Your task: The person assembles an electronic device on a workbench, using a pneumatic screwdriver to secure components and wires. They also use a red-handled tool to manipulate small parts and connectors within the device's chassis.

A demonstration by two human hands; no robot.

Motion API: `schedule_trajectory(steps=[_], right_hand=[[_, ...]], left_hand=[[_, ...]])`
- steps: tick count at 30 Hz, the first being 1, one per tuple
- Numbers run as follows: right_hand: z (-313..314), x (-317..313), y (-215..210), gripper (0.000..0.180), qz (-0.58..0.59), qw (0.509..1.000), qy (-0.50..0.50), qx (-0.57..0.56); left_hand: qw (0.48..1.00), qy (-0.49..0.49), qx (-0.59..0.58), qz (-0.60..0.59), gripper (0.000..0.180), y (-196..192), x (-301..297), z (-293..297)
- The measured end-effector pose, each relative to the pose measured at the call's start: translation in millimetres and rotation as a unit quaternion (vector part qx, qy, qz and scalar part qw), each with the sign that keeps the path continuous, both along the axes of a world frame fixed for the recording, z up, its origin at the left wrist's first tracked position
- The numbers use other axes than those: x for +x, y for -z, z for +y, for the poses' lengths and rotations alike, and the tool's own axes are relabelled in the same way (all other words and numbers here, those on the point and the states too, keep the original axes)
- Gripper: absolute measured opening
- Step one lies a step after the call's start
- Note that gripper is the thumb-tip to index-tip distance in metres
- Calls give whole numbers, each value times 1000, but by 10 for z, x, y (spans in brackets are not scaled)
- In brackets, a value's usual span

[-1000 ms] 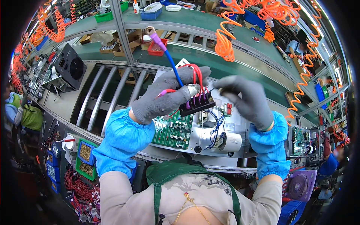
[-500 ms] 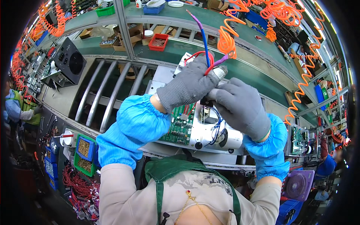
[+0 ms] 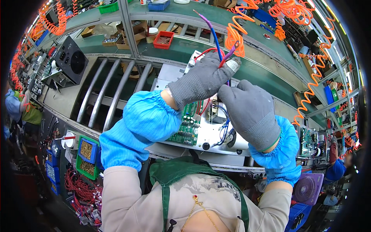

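Note:
My left hand [image 3: 203, 79], in a grey glove, is closed around a blue cable [image 3: 215, 36] with a purple sleeve and a red cable [image 3: 228, 57] with a purple end. The cable ends stick up past its fingers. Close beside it, my right hand [image 3: 251, 112], also gloved, is curled with its fingertips bent down below the cables; what they pinch is hidden. Beneath both hands lies a silver metal chassis [image 3: 201, 137] carrying a green circuit board [image 3: 185, 133]. Thin blue wires [image 3: 225, 129] loop over the chassis near my right hand.
Metal rollers [image 3: 116, 94] lie to the left, with a dark box-shaped housing [image 3: 71, 60] beyond them. A red bin [image 3: 163, 40] stands at the back. Blue and green parts trays [image 3: 88, 151] sit lower left. Orange coiled hoses [image 3: 309, 87] hang at the right; a purple fan [image 3: 308, 188] stands lower right.
Both hands have shifted slightly to the right, and the cable ends have tilted right with the left hand. The right hand's fingers now point further down.

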State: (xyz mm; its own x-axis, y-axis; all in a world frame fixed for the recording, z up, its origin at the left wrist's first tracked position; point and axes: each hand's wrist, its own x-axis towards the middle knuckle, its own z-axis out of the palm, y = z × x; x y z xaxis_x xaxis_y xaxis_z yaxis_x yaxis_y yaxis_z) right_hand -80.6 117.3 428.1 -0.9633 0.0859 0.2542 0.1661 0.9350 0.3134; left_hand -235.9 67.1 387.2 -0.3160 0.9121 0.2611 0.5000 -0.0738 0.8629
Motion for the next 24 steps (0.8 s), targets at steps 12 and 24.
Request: schedule_trajectory(steps=[12, 24], right_hand=[[167, 612, 214, 52, 225, 968, -23, -108], [-266, 4205, 4178, 45, -48, 602, 584, -542]], left_hand=[[983, 122, 107, -91, 24, 23, 81, 314], [973, 11, 122, -194, 44, 44, 220, 594]])
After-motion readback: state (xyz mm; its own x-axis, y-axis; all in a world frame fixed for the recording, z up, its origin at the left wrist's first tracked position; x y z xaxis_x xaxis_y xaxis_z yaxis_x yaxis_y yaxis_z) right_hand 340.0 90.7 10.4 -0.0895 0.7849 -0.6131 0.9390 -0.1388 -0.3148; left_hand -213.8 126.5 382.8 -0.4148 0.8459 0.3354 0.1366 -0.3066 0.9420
